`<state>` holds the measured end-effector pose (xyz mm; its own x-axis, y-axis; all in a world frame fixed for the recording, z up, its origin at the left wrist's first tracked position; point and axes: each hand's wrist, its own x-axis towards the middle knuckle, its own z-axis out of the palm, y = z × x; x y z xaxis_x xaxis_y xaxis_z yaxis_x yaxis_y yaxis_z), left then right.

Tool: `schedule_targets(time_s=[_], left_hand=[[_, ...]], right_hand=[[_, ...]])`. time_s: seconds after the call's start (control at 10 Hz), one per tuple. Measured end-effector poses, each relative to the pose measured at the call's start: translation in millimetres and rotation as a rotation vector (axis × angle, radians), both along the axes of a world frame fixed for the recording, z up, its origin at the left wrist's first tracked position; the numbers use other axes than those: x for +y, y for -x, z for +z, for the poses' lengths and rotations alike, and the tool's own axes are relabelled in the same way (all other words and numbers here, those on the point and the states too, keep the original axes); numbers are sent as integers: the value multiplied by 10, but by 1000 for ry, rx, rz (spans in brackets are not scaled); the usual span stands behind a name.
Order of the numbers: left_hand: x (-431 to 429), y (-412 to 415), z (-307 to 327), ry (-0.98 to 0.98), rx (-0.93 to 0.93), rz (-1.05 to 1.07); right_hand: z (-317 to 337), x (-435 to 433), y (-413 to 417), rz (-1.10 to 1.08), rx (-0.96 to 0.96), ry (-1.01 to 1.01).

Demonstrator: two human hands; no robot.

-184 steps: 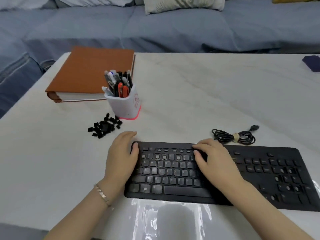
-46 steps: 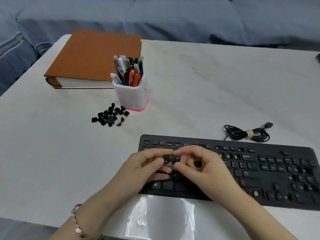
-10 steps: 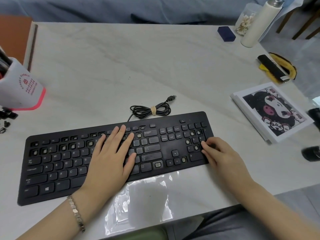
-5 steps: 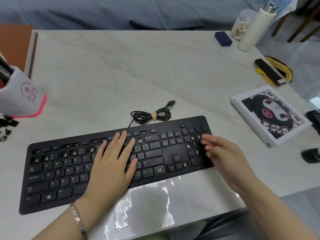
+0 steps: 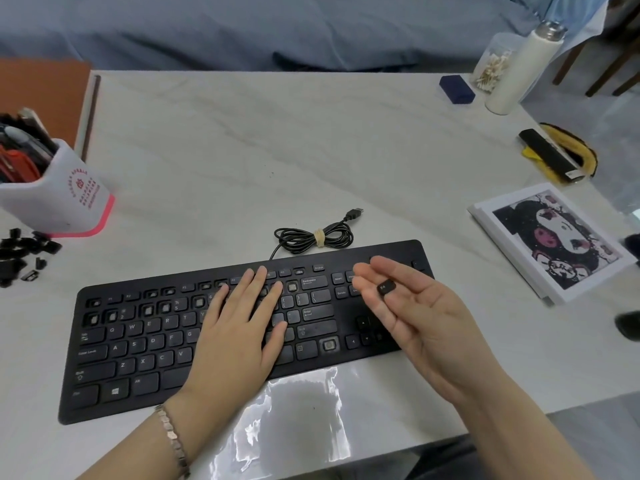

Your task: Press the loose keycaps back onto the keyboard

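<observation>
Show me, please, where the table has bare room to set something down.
The broad bare stretch of table behind the coiled cable, between pen cup and blue box. Crowded: loose keycaps at left, picture at right.

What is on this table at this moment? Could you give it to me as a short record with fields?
Left hand: flat on the keyboard, over its middle keys, fingers straight
Right hand: palm up above the keyboard's right end, one keycap lying on its loosely bent fingers
Keyboard: black, several sockets bare
Loose keycaps: small pile at the left edge of the table, beside the pen holder
Cable: coiled, tied, behind the keyboard
</observation>
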<state>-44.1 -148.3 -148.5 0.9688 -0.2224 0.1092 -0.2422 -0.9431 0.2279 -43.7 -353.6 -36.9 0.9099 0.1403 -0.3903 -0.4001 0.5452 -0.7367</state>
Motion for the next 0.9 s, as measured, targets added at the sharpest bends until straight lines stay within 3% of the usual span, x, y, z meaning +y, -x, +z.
schedule_targets(time_s=[0.2, 0.4, 0.6, 0.8, 0.9], left_hand=[[0, -2, -4, 7, -4, 4], [2, -1, -20, 9, -24, 4], [8, 6, -14, 26, -39, -8], [163, 34, 31, 159, -7, -46], [413, 96, 71, 204, -9, 30]], right_hand=[[31, 22, 5, -7, 59, -25], [43, 56, 3, 35, -6, 13], [-109, 98, -42, 93, 97, 138], [-305, 306, -105, 134, 57, 281], [-406, 505, -179, 242, 25, 448]])
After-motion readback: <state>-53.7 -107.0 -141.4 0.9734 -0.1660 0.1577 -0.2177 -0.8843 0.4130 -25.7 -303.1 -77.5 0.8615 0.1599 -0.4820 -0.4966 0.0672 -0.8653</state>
